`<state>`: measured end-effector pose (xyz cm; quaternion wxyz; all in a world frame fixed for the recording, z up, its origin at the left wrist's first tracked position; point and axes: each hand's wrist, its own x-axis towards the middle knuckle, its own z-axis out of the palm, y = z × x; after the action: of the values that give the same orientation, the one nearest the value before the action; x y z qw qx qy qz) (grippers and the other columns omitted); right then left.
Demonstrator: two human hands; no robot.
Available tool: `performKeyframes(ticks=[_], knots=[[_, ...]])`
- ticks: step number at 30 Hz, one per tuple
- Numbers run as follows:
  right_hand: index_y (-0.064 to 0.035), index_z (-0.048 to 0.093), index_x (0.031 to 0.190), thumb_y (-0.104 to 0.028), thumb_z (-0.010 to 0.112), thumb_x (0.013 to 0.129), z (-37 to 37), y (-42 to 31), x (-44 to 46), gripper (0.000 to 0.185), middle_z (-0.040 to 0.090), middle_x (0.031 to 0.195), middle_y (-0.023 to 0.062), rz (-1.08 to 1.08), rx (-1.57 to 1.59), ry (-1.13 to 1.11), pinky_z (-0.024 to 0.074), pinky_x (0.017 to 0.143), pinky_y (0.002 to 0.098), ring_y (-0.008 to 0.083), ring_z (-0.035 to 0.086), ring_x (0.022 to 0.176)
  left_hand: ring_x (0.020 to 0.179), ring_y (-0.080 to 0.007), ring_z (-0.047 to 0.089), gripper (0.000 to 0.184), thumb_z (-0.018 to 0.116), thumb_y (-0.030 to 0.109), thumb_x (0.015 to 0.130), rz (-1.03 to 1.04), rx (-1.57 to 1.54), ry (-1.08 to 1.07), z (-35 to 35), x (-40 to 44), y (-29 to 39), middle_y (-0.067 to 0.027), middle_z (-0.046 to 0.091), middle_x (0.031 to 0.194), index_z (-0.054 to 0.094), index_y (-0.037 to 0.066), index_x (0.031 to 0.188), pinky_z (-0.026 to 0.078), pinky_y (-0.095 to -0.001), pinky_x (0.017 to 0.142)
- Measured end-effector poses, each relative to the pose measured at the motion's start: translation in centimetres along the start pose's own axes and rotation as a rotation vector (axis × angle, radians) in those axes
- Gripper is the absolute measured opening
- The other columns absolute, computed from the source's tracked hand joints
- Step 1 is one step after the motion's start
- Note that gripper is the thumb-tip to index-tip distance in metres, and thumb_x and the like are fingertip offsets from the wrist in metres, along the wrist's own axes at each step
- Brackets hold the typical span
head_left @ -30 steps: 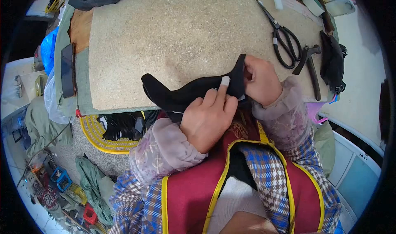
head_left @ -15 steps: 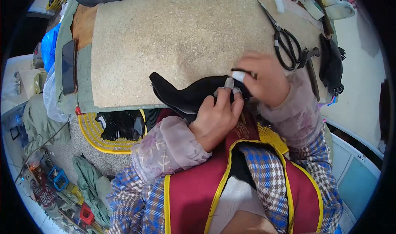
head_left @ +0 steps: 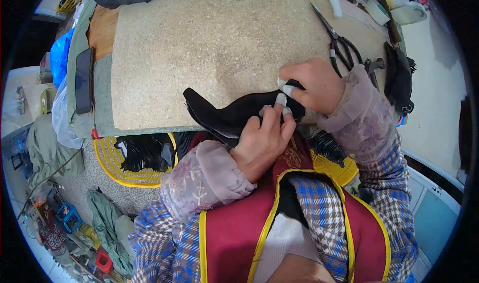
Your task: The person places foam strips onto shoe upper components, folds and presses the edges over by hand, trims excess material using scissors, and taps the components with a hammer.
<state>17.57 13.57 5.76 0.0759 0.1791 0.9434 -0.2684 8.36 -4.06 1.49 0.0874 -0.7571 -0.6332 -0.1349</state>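
A curved black piece, which looks like a shoe or boot upper (head_left: 232, 115), lies at the near edge of the table with its pointed end to the left. My left hand (head_left: 262, 138) is closed on its right part, the fingertips pressing the black material. Close by, my right hand (head_left: 319, 86) pinches the upper right edge, where a dark strip shows between thumb and fingers. White covers wrap several fingertips of both hands. Whether any small tool is in the right hand is hidden.
Black-handled scissors (head_left: 334, 33) lie at the right of the stone board (head_left: 199, 43). A phone (head_left: 84, 81) rests on the left edge. Another black piece (head_left: 398, 76) sits far right. Yellow baskets (head_left: 102, 158) with black pieces stand below the table.
My right hand has shifted slightly up, and its blurred fingers are now pinched at the black edge. My left hand has stayed nearly in place on the black piece.
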Motion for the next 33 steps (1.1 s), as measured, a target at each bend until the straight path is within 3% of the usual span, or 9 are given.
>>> performKeyframes(ticks=[6, 9, 12, 15, 19, 21, 25, 30, 33], knots=[[-0.0036, 0.059, 0.087, -0.007, 0.064, 0.068, 1.3, -0.3, -0.8, 0.020, 0.060, 0.073, 0.0171, 0.006, -0.030, 0.167, 0.0464, 0.060, 0.0425, 0.0395, 0.059, 0.069, 0.093, -0.0220, 0.055, 0.028, 0.056, 0.016, 0.079, 0.029, -0.025, -0.029, -0.3, 0.1, -0.2, -0.0139, 0.062, 0.105, 0.058, 0.005, 0.104, 0.041, -0.0268, 0.059], [-0.0023, 0.060, 0.091, -0.005, 0.062, 0.069, 1.6, -1.6, -1.1, 0.022, 0.060, 0.075, 0.0164, 0.000, -0.186, 0.413, 0.0471, 0.060, 0.0413, 0.0394, 0.059, 0.069, 0.088, -0.0187, 0.056, 0.031, 0.057, 0.015, 0.075, 0.006, -0.077, -0.037, -0.4, 0.3, -0.3, -0.0117, 0.063, 0.110, 0.059, 0.005, 0.104, 0.042, -0.0264, 0.055], [-0.0013, 0.059, 0.098, -0.005, 0.061, 0.075, 1.2, -3.0, -1.0, 0.023, 0.063, 0.082, 0.0169, -0.162, -0.241, 0.543, 0.0494, 0.064, 0.0402, 0.0387, 0.062, 0.075, 0.082, -0.0191, 0.058, 0.025, 0.057, 0.016, 0.074, -0.009, -0.133, 0.031, -0.5, 0.3, -0.4, -0.0100, 0.064, 0.097, 0.062, 0.004, 0.095, 0.043, -0.0276, 0.053], [-0.0018, 0.058, 0.105, -0.008, 0.059, 0.082, 3.9, -5.0, -1.0, 0.024, 0.065, 0.087, 0.0180, -0.182, 0.388, 0.329, 0.0511, 0.067, 0.0402, 0.0376, 0.064, 0.079, 0.074, -0.0201, 0.059, 0.019, 0.059, 0.017, 0.071, 0.076, -0.178, -0.047, -1.0, -0.7, -1.0, -0.0079, 0.062, 0.082, 0.064, 0.005, 0.084, 0.044, -0.0296, 0.050], [-0.0033, 0.059, 0.106, -0.014, 0.057, 0.086, 5.2, -5.1, -1.1, 0.023, 0.066, 0.090, 0.0173, 0.063, 0.352, 0.193, 0.0518, 0.067, 0.0402, 0.0365, 0.065, 0.078, 0.064, -0.0247, 0.059, 0.011, 0.063, 0.015, 0.068, 0.025, -0.444, -0.008, -3.3, -0.5, -2.4, -0.0091, 0.056, 0.067, 0.063, 0.005, 0.074, 0.045, -0.0356, 0.051], [-0.0064, 0.058, 0.105, -0.024, 0.061, 0.084, 5.3, -5.0, -1.4, 0.027, 0.063, 0.079, 0.0173, -0.018, 0.368, 0.217, 0.0493, 0.059, 0.0435, 0.0371, 0.063, 0.070, 0.060, -0.0262, 0.058, 0.016, 0.067, 0.012, 0.065, 0.021, -0.670, -0.103, -6.3, 0.5, -5.2, -0.0115, 0.055, 0.065, 0.064, 0.005, 0.078, 0.046, -0.0375, 0.051], [-0.0073, 0.057, 0.107, -0.031, 0.066, 0.080, 6.0, -5.2, -1.5, 0.037, 0.065, 0.079, 0.0148, -0.142, 0.235, 0.337, 0.0485, 0.054, 0.0457, 0.0368, 0.063, 0.065, 0.068, -0.0337, 0.061, 0.010, 0.067, 0.009, 0.073, -0.005, -0.555, -0.076, -8.4, 4.5, -10.8, -0.0127, 0.063, 0.076, 0.064, 0.004, 0.082, 0.045, -0.0405, 0.054], [-0.0083, 0.060, 0.104, -0.016, 0.057, 0.080, 7.0, -5.6, -1.6, 0.025, 0.067, 0.084, 0.0072, -0.262, -0.064, 0.465, 0.0512, 0.049, 0.0345, 0.0233, 0.067, 0.065, 0.064, -0.0376, 0.061, 0.027, 0.062, 0.030, 0.084, -0.117, -0.560, -0.434, -6.3, 4.3, -12.3, -0.0183, 0.060, 0.065, 0.066, 0.003, 0.085, 0.047, -0.0388, 0.057], [-0.0079, 0.059, 0.096, -0.015, 0.057, 0.080, 7.1, -5.6, -1.4, 0.017, 0.066, 0.077, 0.0070, -0.269, -0.035, 0.503, 0.0501, 0.048, 0.0356, 0.0238, 0.066, 0.060, 0.065, -0.0370, 0.062, 0.029, 0.064, 0.032, 0.082, -0.184, -0.534, -0.523, -6.3, 3.6, -11.8, -0.0175, 0.061, 0.067, 0.066, 0.003, 0.085, 0.048, -0.0394, 0.058]])
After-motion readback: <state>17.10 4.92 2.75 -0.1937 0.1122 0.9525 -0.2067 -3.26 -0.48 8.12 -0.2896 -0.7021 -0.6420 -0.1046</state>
